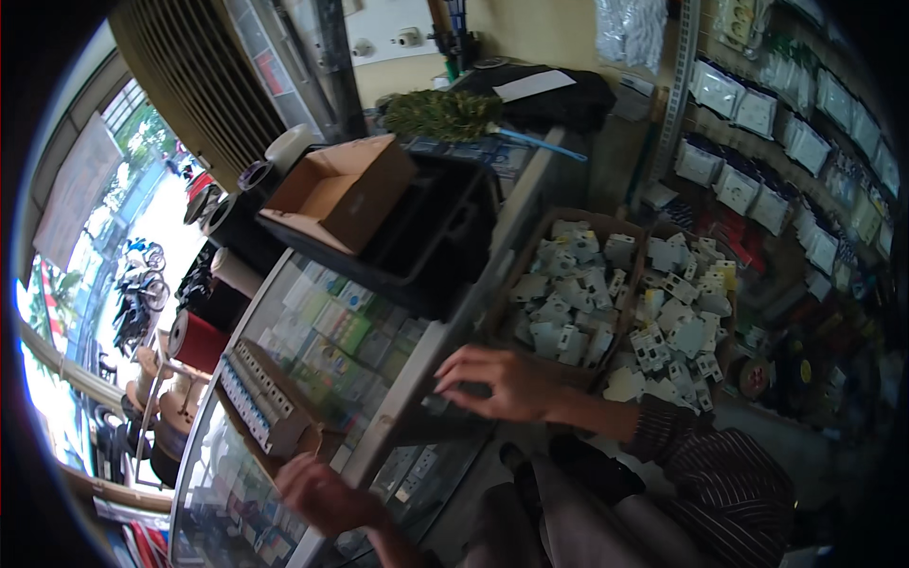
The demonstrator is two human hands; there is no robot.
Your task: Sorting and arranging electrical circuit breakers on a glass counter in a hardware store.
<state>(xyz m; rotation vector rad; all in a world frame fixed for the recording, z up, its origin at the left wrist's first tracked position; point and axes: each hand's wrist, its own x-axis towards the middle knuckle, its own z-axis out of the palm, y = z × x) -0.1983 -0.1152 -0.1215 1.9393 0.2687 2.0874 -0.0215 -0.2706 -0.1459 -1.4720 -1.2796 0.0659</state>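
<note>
My right hand (497, 383), its fingers curled, is over the near metal edge of a glass display counter, just left of a cardboard box (557, 366) filled with white plastic electrical parts. Whether anything small is between its fingertips is not clear. My left hand (330, 493) is blurred and lies at the near end of a long open cardboard box (309, 397) on the counter. Rows of white miniature circuit breakers (263, 397) stand in that box. The left fingers are partly hidden, so their hold cannot be made out.
The glass counter (383, 419) holds packaged goods. On it stand a black plastic crate (433, 241) with an open cardboard box (341, 192) on top, and a green duster (444, 113). A second box of white parts (682, 305) stands at right, near hanging packaged sockets (738, 188).
</note>
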